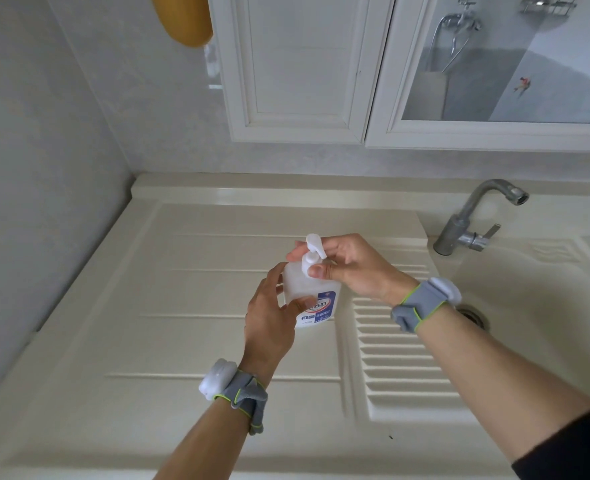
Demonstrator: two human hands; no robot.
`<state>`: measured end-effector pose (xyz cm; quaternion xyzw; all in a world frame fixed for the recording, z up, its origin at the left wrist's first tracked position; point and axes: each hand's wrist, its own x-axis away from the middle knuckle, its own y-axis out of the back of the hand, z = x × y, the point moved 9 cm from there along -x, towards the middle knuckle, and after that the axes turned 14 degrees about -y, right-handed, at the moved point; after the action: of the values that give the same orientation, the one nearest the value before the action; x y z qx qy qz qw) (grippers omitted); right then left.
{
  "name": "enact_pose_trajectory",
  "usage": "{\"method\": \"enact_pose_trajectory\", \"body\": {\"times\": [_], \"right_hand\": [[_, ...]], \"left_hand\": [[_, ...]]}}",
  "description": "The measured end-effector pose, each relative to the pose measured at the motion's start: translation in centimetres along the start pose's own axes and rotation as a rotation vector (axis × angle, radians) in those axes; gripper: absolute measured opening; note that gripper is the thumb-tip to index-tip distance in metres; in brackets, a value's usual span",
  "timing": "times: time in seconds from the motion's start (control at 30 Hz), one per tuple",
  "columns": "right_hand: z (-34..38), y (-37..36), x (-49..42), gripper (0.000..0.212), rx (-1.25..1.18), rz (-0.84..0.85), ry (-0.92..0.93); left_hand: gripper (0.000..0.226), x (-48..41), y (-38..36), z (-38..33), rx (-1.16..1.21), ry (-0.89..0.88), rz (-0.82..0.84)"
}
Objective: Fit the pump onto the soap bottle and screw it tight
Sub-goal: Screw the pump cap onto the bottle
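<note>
My left hand (269,313) grips the soap bottle (309,296), my right hand (347,263) pinches the pump (312,252) above it; a tilted collar may cross-thread.

A translucent soap bottle (304,292) with a blue and white label stands on the cream worktop (182,341), near its middle. The left hand (272,317) wraps the bottle's body from the left, thumb across the label. The right hand (345,265) grips the white pump (312,251) at the bottle's neck, thumb and fingers pinched around its collar, the nozzle pointing towards the near side. Both wrists wear grey bands with white pods. To the right lie a ribbed drainer (397,358), a sink (529,289) and a metal tap (477,216); white cabinet doors (300,64) hang on the far wall
</note>
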<state>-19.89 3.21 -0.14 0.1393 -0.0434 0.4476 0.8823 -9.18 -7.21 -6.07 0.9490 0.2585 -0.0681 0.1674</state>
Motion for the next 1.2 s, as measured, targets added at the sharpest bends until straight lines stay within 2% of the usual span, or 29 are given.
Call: {"method": "enact_pose_trajectory", "body": {"times": [0.67, 0.9, 1.2], "right_hand": [[-1.7, -0.6, 2.3, 0.025, -0.154, -0.605, 0.025], [-2.1, -1.2, 2.7, 0.026, -0.147, -0.721, 0.006], [-2.1, -1.7, 3.3, 0.026, -0.139, -0.782, -0.021]], "left_hand": [[0.063, -0.3, 0.1, -0.4, -0.098, -0.028, -0.002], [0.058, -0.3, -0.1, -0.4, -0.129, -0.033, 0.018], [0.058, -0.3, -0.1, -0.5, -0.135, -0.053, 0.048]]}}
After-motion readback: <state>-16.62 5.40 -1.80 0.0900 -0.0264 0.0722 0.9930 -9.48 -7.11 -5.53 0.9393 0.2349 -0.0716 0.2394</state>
